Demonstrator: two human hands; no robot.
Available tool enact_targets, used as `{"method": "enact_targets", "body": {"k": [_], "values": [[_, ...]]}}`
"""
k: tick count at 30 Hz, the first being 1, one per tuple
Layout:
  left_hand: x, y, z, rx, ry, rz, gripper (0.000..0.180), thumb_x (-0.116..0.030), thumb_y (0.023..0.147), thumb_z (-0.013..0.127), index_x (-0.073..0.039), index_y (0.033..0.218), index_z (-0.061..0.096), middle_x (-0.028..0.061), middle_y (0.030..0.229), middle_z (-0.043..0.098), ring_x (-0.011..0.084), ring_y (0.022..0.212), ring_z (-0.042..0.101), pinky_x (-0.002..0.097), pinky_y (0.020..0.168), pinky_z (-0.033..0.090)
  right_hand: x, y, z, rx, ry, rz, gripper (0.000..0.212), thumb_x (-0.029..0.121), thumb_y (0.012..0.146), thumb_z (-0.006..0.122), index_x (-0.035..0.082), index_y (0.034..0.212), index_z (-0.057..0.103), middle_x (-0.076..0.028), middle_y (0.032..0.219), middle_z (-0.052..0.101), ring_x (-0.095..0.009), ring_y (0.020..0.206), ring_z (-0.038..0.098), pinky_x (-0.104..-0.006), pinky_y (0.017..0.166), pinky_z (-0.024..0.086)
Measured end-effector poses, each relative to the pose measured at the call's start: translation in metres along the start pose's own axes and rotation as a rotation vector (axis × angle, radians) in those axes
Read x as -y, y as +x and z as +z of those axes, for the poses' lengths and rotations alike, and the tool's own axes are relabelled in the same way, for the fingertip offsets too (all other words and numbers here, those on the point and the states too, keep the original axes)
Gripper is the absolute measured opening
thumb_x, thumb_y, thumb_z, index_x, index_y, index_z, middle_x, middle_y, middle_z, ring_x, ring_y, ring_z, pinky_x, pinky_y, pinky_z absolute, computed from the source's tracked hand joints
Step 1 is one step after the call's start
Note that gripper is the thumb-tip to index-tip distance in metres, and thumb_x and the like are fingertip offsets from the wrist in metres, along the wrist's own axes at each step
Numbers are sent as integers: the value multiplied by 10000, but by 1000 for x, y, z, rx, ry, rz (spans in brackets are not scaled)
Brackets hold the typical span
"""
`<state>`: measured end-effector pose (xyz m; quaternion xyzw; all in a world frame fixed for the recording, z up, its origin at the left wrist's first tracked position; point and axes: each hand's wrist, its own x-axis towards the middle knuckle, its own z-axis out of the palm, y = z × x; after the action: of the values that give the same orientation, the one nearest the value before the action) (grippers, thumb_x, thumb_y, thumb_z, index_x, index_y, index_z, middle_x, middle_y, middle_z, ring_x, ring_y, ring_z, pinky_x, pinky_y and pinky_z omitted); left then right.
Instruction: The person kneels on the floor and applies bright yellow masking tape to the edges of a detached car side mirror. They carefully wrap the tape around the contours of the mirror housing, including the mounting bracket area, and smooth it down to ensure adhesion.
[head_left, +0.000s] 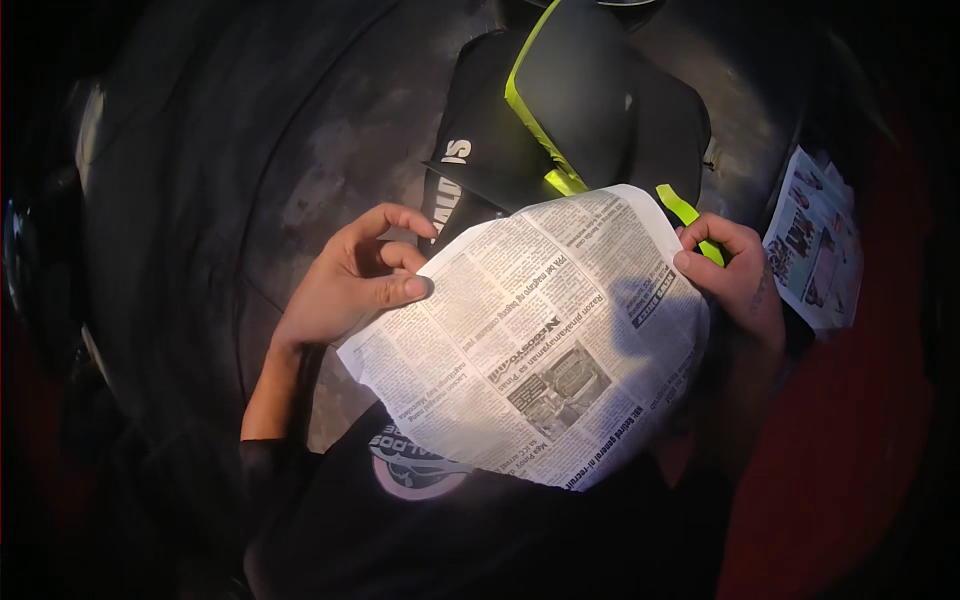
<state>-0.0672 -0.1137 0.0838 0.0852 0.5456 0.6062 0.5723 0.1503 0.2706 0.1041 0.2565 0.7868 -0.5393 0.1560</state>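
A torn sheet of newspaper (pixel 470 335) spreads between my two hands, with dense print and a small grey photo on it. My left hand (pixel 355 270) has its thumb on the sheet's upper left edge, the index finger raised and curved away from it. At the upper right edge, my right hand (pixel 735 260) pinches the paper between thumb and fingers. A lime-green strip (pixel 690 220) shows beside those right fingers. Behind the sheet lies a black piece (pixel 590 110) with lime-green edging (pixel 525 115) and white lettering on its left side, partly covered by the paper.
Another printed paper (pixel 815 240) with colour pictures lies at the right. Around the black piece is a dark, scuffed, rounded surface (pixel 330 190). Something red (pixel 830 450) fills the lower right. My dark shirt (pixel 400 530) is below the newspaper.
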Motion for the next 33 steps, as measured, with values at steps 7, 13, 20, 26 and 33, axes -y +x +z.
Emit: {"method": "enact_targets", "body": {"k": [7,13,20,26,33], "values": [[-63,34,7,-137,533,509,330,-60,965,819,-19,1260,677,70,1144,757,151,1053,716,321,980,549,31,-38,-3,-297,340,-200,144,124,943,761,5,996,698,-29,896,713,-111,763,663,-259,713,515],[-57,84,25,-48,1221,538,278,-19,976,682,-11,1251,720,108,1162,770,237,1087,741,375,992,566,-32,-51,23,319,85,31,117,100,1012,712,-14,1039,713,-43,849,698,-92,697,661,-268,645,519],[-43,112,42,41,1404,535,247,-62,1002,672,-23,1222,779,154,1142,809,321,1046,784,407,936,600,-44,-32,41,-529,-671,-669,611,-72,906,670,130,1482,673,-263,1261,619,-379,1208,685,-442,927,582],[-39,110,52,-15,1402,363,303,-30,979,642,-45,1243,789,122,1126,824,268,1046,801,372,986,605,-74,-17,58,-617,-977,-828,696,-58,777,798,222,1413,757,-255,1503,578,-374,1194,653,-445,970,572],[-29,69,78,-64,1875,730,363,7,860,759,-52,1218,772,162,1400,691,371,1320,646,448,1102,544,-84,-32,56,-354,-738,-802,530,-12,767,790,136,1276,795,-165,1214,675,-290,933,641,-420,745,554]]}}
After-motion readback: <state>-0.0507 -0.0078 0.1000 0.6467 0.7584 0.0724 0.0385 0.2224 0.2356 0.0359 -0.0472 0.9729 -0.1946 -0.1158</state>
